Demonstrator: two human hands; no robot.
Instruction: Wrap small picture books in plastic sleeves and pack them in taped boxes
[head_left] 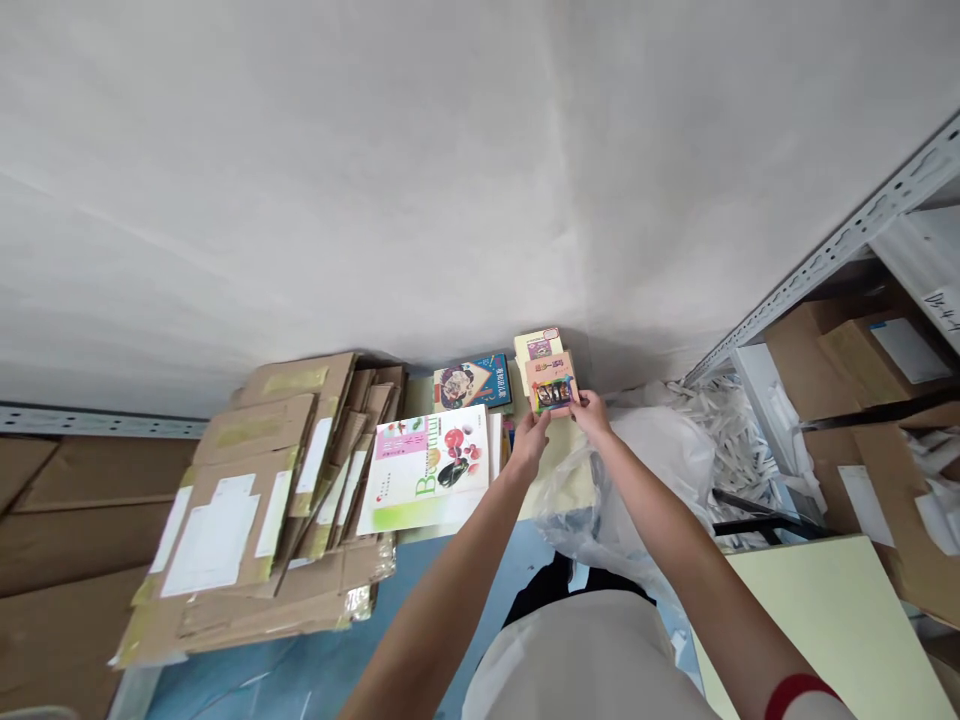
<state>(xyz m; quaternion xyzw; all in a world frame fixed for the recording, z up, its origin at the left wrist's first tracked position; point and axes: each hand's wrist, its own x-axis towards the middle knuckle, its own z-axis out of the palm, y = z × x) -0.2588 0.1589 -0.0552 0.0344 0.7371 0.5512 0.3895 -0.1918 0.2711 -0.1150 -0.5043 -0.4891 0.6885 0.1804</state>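
Between my two hands is a small pink book with a dark picture on its cover. My left hand grips its lower left corner, and my right hand grips its lower right side. Just behind it lies a cream book, partly covered by the pink one. To the left sits a blue book with a round picture. Nearer to me, a large white book with fruit on its cover lies on other books, whose edges show below it.
Flattened cardboard boxes are piled at the left. Clear plastic sheeting hangs beside my right arm, near white paper strips. A metal shelf post and open cartons stand at the right. A plain wall rises behind.
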